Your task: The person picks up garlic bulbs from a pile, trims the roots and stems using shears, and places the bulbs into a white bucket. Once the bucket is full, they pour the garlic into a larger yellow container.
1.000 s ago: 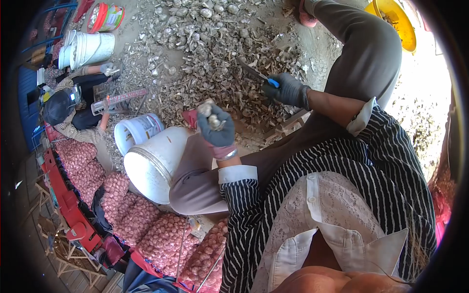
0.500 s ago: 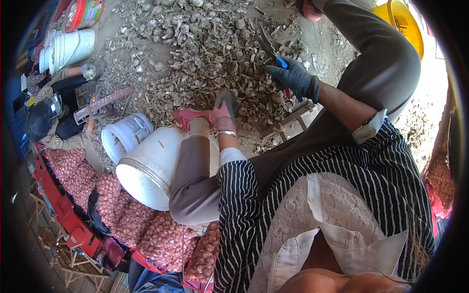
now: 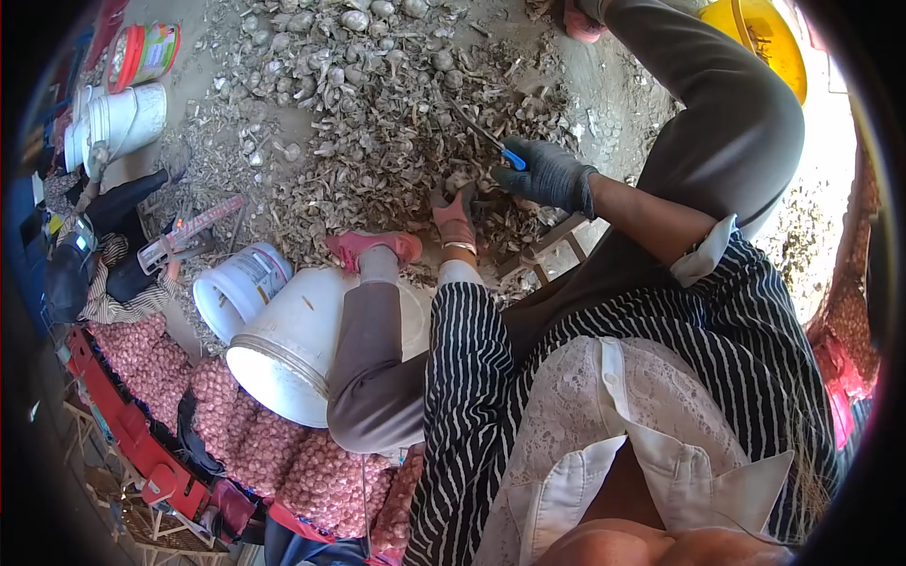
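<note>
My right hand, in a dark grey glove, grips shears with a blue handle. Their narrow dark blade points up and left over the pile of dry garlic. My left hand, in a pink and grey glove, is down at the near edge of that pile. Its fingers and thumb close around a greyish garlic bulb, partly covered by the glove. Both hands are close together, the blade just beyond the left fingertips.
A large white bucket lies tilted by my left leg, beside a smaller white bucket. A low wooden stool sits beneath me. Net sacks of garlic line the lower left. Another person sits at left; a yellow bucket stands upper right.
My left hand has lowered to the pile and closed around a bulb. My right hand has moved left and slightly down with the shears, whose blade now leans further left.
</note>
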